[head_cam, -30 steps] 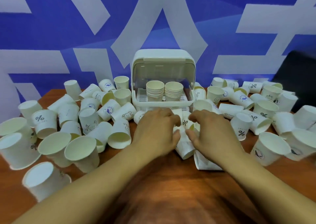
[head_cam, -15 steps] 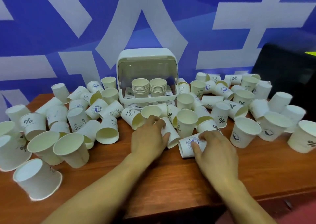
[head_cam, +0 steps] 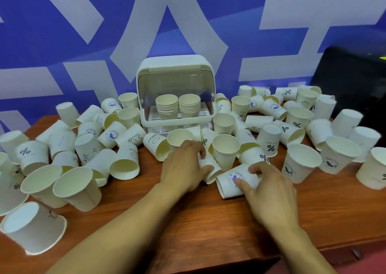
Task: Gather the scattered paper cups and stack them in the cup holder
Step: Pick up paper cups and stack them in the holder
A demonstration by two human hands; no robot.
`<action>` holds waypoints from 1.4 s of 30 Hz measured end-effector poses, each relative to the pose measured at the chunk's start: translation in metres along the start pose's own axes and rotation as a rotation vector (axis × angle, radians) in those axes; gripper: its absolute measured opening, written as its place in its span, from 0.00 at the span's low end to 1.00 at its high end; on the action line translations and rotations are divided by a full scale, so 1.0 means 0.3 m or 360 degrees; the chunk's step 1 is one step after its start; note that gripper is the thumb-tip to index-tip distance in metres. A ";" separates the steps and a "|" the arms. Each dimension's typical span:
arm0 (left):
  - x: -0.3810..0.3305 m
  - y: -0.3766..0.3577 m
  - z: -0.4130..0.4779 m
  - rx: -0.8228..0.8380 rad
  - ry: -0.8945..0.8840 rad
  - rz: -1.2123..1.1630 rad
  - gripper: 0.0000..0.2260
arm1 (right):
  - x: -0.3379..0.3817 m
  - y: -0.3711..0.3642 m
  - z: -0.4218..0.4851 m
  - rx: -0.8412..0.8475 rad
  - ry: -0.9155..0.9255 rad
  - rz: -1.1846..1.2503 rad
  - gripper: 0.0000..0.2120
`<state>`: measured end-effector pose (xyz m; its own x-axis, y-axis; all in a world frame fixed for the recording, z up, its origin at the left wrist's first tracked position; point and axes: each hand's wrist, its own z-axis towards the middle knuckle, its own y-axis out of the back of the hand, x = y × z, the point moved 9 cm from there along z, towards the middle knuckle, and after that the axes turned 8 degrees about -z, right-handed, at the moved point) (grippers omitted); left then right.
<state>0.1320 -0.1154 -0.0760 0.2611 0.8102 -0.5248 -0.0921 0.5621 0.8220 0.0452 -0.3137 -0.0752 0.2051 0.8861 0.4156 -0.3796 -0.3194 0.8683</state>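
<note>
A white cup holder (head_cam: 146, 98) with its lid raised stands at the back centre of the wooden table (head_cam: 188, 221). Two stacks of paper cups (head_cam: 177, 105) sit inside it. Several white paper cups lie scattered on both sides. My left hand (head_cam: 183, 167) grips a cup lying on its side (head_cam: 212, 172) in front of the holder. My right hand (head_cam: 269, 192) holds another lying cup with a blue round print (head_cam: 229, 183), thumb and fingers curled round it. An upright cup (head_cam: 225, 150) stands just behind both hands.
Cups crowd the left side, with large ones near the front left (head_cam: 75, 188) and one at the edge (head_cam: 31, 227). More cups fill the right side (head_cam: 300, 161). A black object (head_cam: 355, 81) stands at the back right. A blue and white wall rises behind.
The view has pulled back and shifted. My hands moved apart from a bunch of cups; the right hand now holds the printed lying cup, the left grips another.
</note>
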 end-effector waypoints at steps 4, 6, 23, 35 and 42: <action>-0.012 0.010 -0.002 -0.0021 -0.0005 -0.0099 0.18 | -0.033 0.007 0.015 0.0078 -0.0099 0.0422 0.12; -0.013 0.021 -0.007 -0.0040 -0.0004 -0.0158 0.19 | -0.046 0.011 0.020 0.0108 -0.0139 0.0622 0.12; -0.043 0.310 -0.017 -0.0108 -0.0087 -0.0491 0.02 | 0.165 0.195 0.096 0.0238 0.0300 0.0756 0.07; 0.046 0.651 0.256 -0.0593 -0.0152 -0.0362 0.01 | 0.608 0.280 0.393 -0.0349 0.0986 0.0253 0.02; 0.102 0.617 0.409 -0.0657 -0.0167 -0.0063 0.05 | 0.731 0.091 0.567 -0.0317 0.1122 -0.0040 0.03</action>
<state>0.2409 -0.0069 0.0872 0.3667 0.7772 -0.5113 -0.4516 0.6292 0.6326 0.2334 -0.1852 0.0856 -0.3879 0.9194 0.0647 -0.5528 -0.2882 0.7819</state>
